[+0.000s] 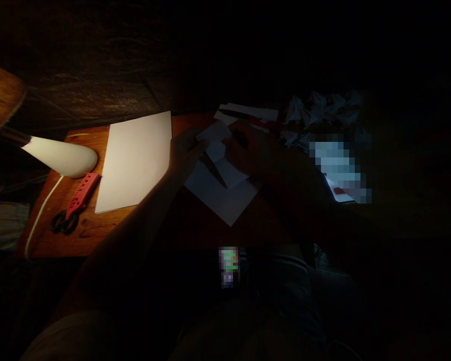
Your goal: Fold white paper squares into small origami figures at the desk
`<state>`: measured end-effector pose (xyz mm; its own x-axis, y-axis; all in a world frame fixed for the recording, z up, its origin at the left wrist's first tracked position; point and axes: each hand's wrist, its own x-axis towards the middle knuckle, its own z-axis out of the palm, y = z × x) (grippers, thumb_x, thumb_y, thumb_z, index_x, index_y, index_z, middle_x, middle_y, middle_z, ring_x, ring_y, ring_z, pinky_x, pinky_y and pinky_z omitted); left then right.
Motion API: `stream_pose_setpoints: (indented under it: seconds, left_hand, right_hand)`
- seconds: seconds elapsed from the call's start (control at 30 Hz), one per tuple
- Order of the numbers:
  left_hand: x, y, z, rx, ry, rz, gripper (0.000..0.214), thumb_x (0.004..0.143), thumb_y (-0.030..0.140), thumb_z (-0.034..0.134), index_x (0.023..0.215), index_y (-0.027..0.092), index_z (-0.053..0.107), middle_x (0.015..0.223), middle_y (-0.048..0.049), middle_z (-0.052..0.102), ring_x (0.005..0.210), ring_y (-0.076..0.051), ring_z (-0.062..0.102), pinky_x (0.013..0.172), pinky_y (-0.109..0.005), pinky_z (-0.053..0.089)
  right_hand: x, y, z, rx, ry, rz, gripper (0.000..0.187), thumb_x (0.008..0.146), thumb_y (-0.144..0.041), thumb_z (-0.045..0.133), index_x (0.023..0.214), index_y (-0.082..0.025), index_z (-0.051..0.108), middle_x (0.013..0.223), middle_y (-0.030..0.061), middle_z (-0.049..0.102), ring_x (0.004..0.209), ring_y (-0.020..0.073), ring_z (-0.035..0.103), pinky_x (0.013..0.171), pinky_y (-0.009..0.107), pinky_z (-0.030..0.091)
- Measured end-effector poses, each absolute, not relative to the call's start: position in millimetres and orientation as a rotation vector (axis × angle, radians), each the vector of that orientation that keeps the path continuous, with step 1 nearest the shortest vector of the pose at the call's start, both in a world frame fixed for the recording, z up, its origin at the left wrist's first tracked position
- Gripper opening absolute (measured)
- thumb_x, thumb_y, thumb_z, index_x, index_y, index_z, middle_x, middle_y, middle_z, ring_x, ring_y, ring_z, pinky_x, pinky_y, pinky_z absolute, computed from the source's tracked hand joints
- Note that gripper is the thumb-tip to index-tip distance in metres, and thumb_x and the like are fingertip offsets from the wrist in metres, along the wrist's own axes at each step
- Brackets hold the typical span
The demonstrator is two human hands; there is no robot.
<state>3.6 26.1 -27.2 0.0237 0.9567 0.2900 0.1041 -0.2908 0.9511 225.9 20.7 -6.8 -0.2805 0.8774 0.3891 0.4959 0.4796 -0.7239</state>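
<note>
A partly folded white sheet of paper (231, 208) lies on the wooden table in front of me, one corner pointing toward my body. My left hand (187, 149) closes on its upper left edge. On the upper right part, my right hand (243, 150) has its fingers curled against the same paper. Dim light hides much of both hands' fingers. Between the hands runs a dark narrow wedge across the paper; whether it is a shadow or a gap in the fold I cannot tell.
At left stand a white lamp (65, 156), a stack of white paper (135, 160) and scissors (64, 221) by a red-pink object (83, 193). Behind my hands lie paper strips (253, 111). Several folded paper pieces (319, 108) and a lit, blurred screen (338, 168) are at right.
</note>
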Motion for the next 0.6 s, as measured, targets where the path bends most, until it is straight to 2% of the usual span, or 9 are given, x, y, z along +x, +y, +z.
stream_pose_setpoints:
  seconds: [0.13,0.27,0.47,0.6]
  left_hand:
    - [3.0,26.8,-28.4,1.454,1.162,1.422,0.024,0.083,0.039,0.084,0.086,0.021,0.069,0.070,0.0005,0.063,0.065,-0.016,0.064,0.054,-0.024,0.052]
    - [0.0,29.0,-29.8,1.461,1.183,1.435,0.021,0.086,0.039,0.081,0.083,0.022,0.069,0.069,0.0003,0.062,0.066,-0.016,0.065,0.056,-0.025,0.052]
    - [1.0,28.8,-26.2,1.495,1.188,1.474,0.016,0.080,0.032,0.083,0.089,0.022,0.074,0.080,-0.0016,0.072,0.076,-0.019,0.071,0.065,-0.027,0.056]
    - [3.7,26.9,-23.7,1.455,1.178,1.497,0.017,0.081,0.034,0.083,0.091,0.022,0.074,0.079,-0.0015,0.072,0.080,-0.021,0.074,0.068,-0.029,0.058]
  right_hand:
    - [226.8,19.1,-4.5,-1.153,-1.956,0.601,0.021,0.096,-0.038,0.070,0.114,-0.027,0.069,0.099,0.0051,0.079,0.090,0.0246,0.070,0.081,0.037,0.057]
    - [224.2,23.5,-9.6,-1.166,-1.937,0.609,0.017,0.096,-0.034,0.065,0.112,-0.027,0.070,0.097,0.0055,0.079,0.090,0.0251,0.071,0.082,0.039,0.057]
    - [223.5,30.7,-14.3,-1.114,-1.922,0.664,0.014,0.096,-0.028,0.063,0.104,-0.024,0.072,0.097,0.0063,0.079,0.088,0.0239,0.072,0.082,0.038,0.058]
    - [221.7,30.6,-14.8,-1.087,-1.852,0.739,0.024,0.096,-0.029,0.060,0.116,-0.023,0.073,0.096,0.0043,0.080,0.089,0.0217,0.072,0.077,0.034,0.058]
